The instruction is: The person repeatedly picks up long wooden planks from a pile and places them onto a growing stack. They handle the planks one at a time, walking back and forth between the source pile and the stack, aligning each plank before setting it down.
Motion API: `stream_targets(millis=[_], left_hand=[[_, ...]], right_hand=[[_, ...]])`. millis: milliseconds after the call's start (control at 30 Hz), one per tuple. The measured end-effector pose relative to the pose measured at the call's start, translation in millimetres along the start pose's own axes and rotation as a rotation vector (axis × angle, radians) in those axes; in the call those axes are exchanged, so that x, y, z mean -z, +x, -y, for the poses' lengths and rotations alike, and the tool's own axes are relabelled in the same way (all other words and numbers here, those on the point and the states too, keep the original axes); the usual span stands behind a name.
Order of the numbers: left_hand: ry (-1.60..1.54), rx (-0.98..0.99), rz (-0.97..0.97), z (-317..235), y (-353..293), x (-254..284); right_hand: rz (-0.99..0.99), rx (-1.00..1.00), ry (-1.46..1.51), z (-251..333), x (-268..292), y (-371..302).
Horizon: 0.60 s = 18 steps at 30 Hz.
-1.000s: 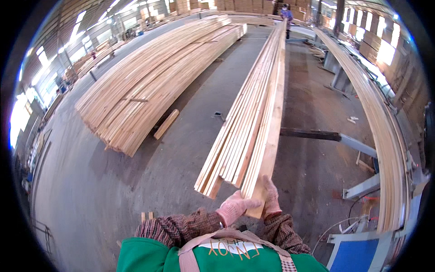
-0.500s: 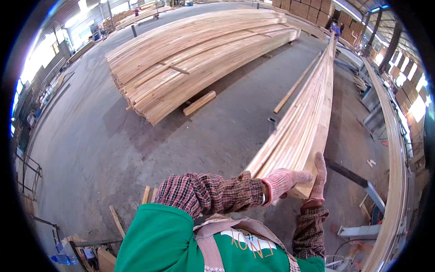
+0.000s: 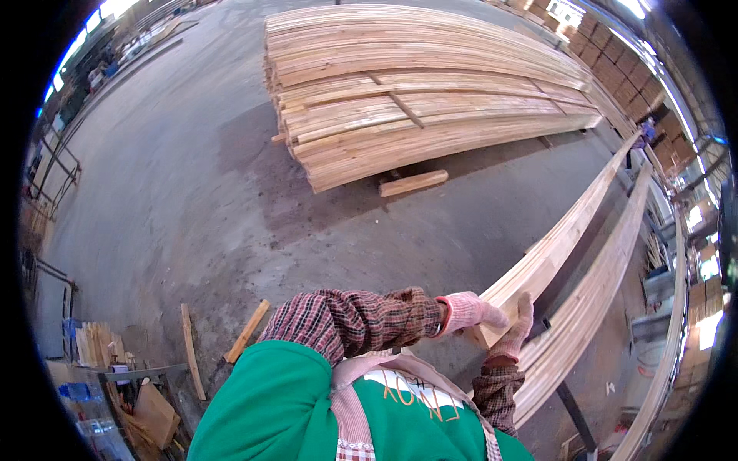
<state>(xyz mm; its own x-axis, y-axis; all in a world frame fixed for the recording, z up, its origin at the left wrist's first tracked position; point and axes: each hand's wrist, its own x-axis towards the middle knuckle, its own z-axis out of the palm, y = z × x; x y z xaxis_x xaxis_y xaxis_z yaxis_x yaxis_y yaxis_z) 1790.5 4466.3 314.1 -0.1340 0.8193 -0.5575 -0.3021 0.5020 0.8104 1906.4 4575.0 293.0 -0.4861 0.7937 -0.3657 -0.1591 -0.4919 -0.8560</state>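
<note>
Both my hands wear light pink knit gloves and grip the near end of a bundle of long, pale wooden boards (image 3: pixel 550 261). On the left side of that end, my left hand (image 3: pixel 470 311) is closed with its thumb over the top. My right hand (image 3: pixel 512 329) clasps the right side, thumb up; the fingers beneath are hidden. The bundle stretches away to the far right, where another person (image 3: pixel 648 132) stands at its other end. To the right of it, and apart from it, more long boards (image 3: pixel 592 315) rest on a dark metal support (image 3: pixel 573 415).
A large stack of boards (image 3: pixel 438 92) lies across the floor ahead, with a short timber block (image 3: pixel 413 183) at its near side. Loose wood strips (image 3: pixel 246 332) and a cluttered rack (image 3: pixel 146 373) are at lower left. A long rail (image 3: pixel 669 346) runs along the right.
The gripped bundle has come away leftward from the other boards, which now show separately on its right. My hands moved with it, and the view has turned, shifting the big stack rightward.
</note>
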Motion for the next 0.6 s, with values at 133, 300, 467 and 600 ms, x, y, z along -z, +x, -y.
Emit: stream_targets(millis=[133, 300, 467, 600], left_hand=[[0.052, 0.007, -0.094, 5, 22, 120], [-0.08, 0.03, -0.078, -11, 10, 289], [-0.059, 0.001, -0.109, -39, 5, 417], [-0.05, -0.064, -0.096, -62, 0, 519]], right_hand=[[0.111, -0.104, 0.059, -57, -97, 65], [0.18, -0.217, 0.135, -100, -250, 106], [0.154, -0.186, 0.086, -129, -374, 154], [0.169, -0.221, 0.115, -154, -473, 194]])
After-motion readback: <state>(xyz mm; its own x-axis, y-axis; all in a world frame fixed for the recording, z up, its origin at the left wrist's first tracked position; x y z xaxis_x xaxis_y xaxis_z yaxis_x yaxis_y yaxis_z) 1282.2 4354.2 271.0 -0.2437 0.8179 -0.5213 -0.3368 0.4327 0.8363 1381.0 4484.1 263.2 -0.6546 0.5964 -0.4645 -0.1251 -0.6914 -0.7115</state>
